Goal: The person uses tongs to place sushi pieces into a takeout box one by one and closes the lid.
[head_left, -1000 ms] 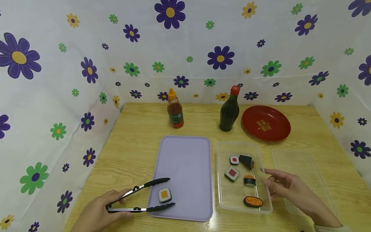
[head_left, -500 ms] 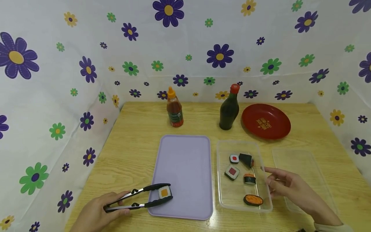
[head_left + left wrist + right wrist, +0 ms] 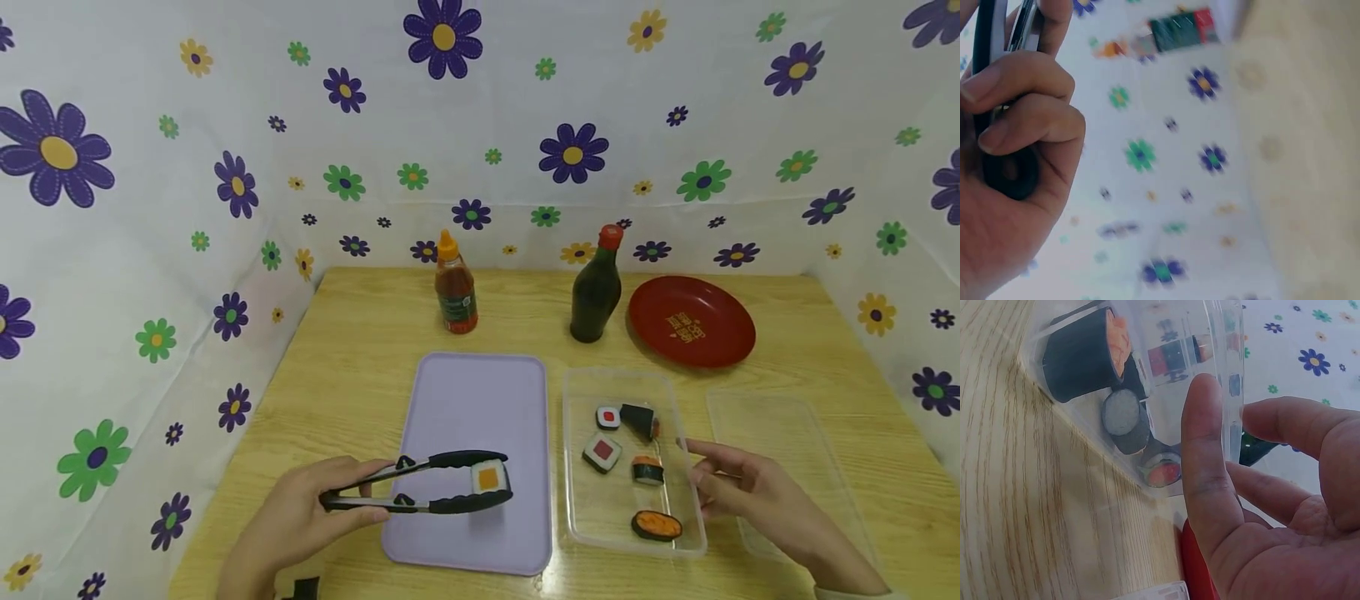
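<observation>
My left hand grips black-and-silver tongs, its fingers wrapped round their handle in the left wrist view. Between the tongs' tips is a square sushi roll with an orange centre. It hangs just above the lilac tray, a faint shadow below it. On the right, my right hand pinches the side rim of a clear plastic container, with fingers on both sides of the wall in the right wrist view. Inside lie several sushi pieces, among them an orange-topped one and a dark cone-shaped hand roll.
A clear lid lies right of the container, partly behind my right hand. At the back stand a sauce bottle with an orange cap, a dark bottle with a red cap and a red plate. Flowered cloth surrounds the wooden table.
The tongs closed round the sushi roll on the tray, then my left hand raised it and carried it to the right. My right hand stayed at the container.
</observation>
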A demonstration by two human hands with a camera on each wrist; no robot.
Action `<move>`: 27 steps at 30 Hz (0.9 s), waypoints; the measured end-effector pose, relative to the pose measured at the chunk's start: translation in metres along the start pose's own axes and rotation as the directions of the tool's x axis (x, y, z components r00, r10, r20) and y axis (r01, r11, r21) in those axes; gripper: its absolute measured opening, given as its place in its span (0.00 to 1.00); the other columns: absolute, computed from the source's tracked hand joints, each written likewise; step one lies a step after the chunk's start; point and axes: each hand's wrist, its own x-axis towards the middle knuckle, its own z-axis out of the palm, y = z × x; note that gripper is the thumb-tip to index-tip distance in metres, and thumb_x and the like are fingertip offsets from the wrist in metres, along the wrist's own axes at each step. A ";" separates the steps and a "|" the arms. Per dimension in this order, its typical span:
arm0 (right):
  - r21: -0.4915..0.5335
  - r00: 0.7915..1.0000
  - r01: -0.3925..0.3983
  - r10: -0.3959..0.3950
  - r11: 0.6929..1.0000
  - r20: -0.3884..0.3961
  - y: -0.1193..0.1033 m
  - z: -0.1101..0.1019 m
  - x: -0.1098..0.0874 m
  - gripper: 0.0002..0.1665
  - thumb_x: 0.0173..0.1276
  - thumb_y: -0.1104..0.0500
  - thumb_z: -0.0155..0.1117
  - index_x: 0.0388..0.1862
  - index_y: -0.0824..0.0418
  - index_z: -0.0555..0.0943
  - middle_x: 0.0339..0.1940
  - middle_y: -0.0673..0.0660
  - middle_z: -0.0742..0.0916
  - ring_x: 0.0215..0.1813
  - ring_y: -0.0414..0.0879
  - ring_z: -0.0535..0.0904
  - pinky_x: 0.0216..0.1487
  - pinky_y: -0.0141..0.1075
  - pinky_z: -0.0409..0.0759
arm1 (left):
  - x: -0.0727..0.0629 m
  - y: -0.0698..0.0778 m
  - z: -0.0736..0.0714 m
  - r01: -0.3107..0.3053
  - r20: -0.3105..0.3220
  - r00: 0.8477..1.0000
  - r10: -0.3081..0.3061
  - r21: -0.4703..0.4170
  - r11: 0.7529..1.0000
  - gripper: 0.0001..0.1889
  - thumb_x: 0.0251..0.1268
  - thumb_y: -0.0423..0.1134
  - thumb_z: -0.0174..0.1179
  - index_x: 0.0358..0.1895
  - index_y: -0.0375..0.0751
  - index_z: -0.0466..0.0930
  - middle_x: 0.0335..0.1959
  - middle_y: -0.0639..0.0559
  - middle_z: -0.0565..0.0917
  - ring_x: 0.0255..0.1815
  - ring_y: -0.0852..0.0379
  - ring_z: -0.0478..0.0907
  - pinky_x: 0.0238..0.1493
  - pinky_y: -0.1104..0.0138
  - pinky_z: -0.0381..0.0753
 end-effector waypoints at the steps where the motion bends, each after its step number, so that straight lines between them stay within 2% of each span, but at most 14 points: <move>1: -0.005 1.000 -0.005 0.005 1.000 -0.001 0.000 0.000 0.000 0.28 0.84 0.64 0.54 0.80 0.58 0.70 0.46 0.50 0.87 0.42 0.43 0.87 0.45 0.41 0.90 | 0.006 0.004 0.002 -0.039 0.002 0.999 0.039 0.003 0.999 0.26 0.60 0.53 0.77 0.63 0.66 0.85 0.35 0.73 0.82 0.29 0.73 0.72 0.29 0.75 0.73; 5: -0.022 0.999 -0.040 0.040 0.999 -0.010 -0.002 0.001 0.001 0.33 0.84 0.61 0.55 0.80 0.75 0.61 0.47 0.51 0.86 0.42 0.44 0.88 0.45 0.42 0.90 | 0.035 0.025 0.007 -0.197 0.019 0.980 0.196 0.053 0.979 0.25 0.59 0.57 0.76 0.61 0.63 0.87 0.33 0.74 0.80 0.28 0.75 0.69 0.28 0.79 0.69; 6: -0.026 0.999 -0.050 0.050 0.998 -0.014 -0.002 0.001 0.001 0.34 0.84 0.61 0.55 0.80 0.76 0.60 0.47 0.51 0.86 0.42 0.44 0.88 0.45 0.42 0.90 | 0.042 0.030 0.008 -0.228 0.029 0.974 0.226 0.070 0.971 0.25 0.59 0.58 0.76 0.61 0.62 0.87 0.32 0.74 0.80 0.27 0.75 0.68 0.28 0.80 0.67; 8: -0.024 0.998 -0.065 0.064 0.998 -0.018 -0.002 0.001 0.001 0.34 0.85 0.60 0.55 0.80 0.76 0.60 0.47 0.51 0.86 0.42 0.44 0.87 0.45 0.41 0.90 | 0.058 0.042 0.012 -0.296 0.046 0.955 0.293 0.103 0.949 0.25 0.60 0.61 0.74 0.59 0.59 0.89 0.32 0.72 0.82 0.27 0.76 0.68 0.28 0.82 0.66; 11: 0.003 0.998 -0.055 0.055 0.998 -0.003 0.000 0.001 0.000 0.31 0.84 0.61 0.55 0.81 0.69 0.64 0.47 0.51 0.86 0.43 0.43 0.87 0.46 0.41 0.90 | 0.079 0.058 0.016 -0.359 0.100 0.933 0.347 0.166 0.918 0.25 0.60 0.66 0.71 0.57 0.58 0.90 0.32 0.71 0.85 0.26 0.77 0.68 0.27 0.84 0.64; 14: 0.034 0.999 -0.040 0.040 0.999 0.018 0.002 0.000 -0.002 0.28 0.84 0.62 0.54 0.80 0.58 0.69 0.48 0.51 0.86 0.44 0.43 0.87 0.47 0.42 0.90 | 0.097 0.074 0.018 -0.386 0.173 0.919 0.354 0.217 0.897 0.25 0.59 0.68 0.71 0.55 0.61 0.90 0.32 0.71 0.86 0.25 0.77 0.68 0.25 0.82 0.64; 16: 0.042 0.999 -0.042 0.042 0.998 0.020 0.002 0.000 -0.003 0.28 0.84 0.62 0.55 0.80 0.56 0.70 0.48 0.51 0.86 0.44 0.43 0.87 0.47 0.42 0.90 | 0.108 0.085 0.019 -0.399 0.224 0.910 0.349 0.241 0.885 0.25 0.58 0.70 0.71 0.53 0.63 0.91 0.31 0.71 0.85 0.24 0.76 0.68 0.24 0.80 0.64; 18: 0.035 0.998 -0.054 0.054 0.998 0.009 0.002 0.000 -0.003 0.29 0.84 0.61 0.56 0.80 0.59 0.69 0.48 0.50 0.86 0.44 0.43 0.87 0.47 0.41 0.90 | 0.117 0.096 0.022 -0.404 0.268 0.903 0.337 0.256 0.879 0.25 0.57 0.70 0.71 0.52 0.63 0.91 0.29 0.71 0.83 0.25 0.75 0.69 0.25 0.79 0.66; 22: 0.000 0.998 -0.054 0.054 0.999 -0.018 0.000 0.001 -0.002 0.33 0.84 0.60 0.56 0.80 0.73 0.64 0.47 0.52 0.86 0.42 0.43 0.87 0.45 0.42 0.90 | 0.133 0.115 0.026 -0.409 0.321 0.894 0.314 0.293 0.864 0.25 0.56 0.70 0.72 0.51 0.63 0.92 0.29 0.70 0.84 0.25 0.75 0.72 0.26 0.76 0.68; 27: -0.010 0.999 -0.033 0.033 0.999 -0.021 -0.002 0.000 -0.002 0.32 0.84 0.61 0.56 0.79 0.75 0.63 0.45 0.52 0.86 0.41 0.42 0.87 0.45 0.42 0.90 | 0.149 0.132 0.032 -0.415 0.384 0.881 0.277 0.344 0.842 0.25 0.56 0.70 0.72 0.52 0.64 0.92 0.28 0.68 0.84 0.24 0.73 0.72 0.25 0.74 0.68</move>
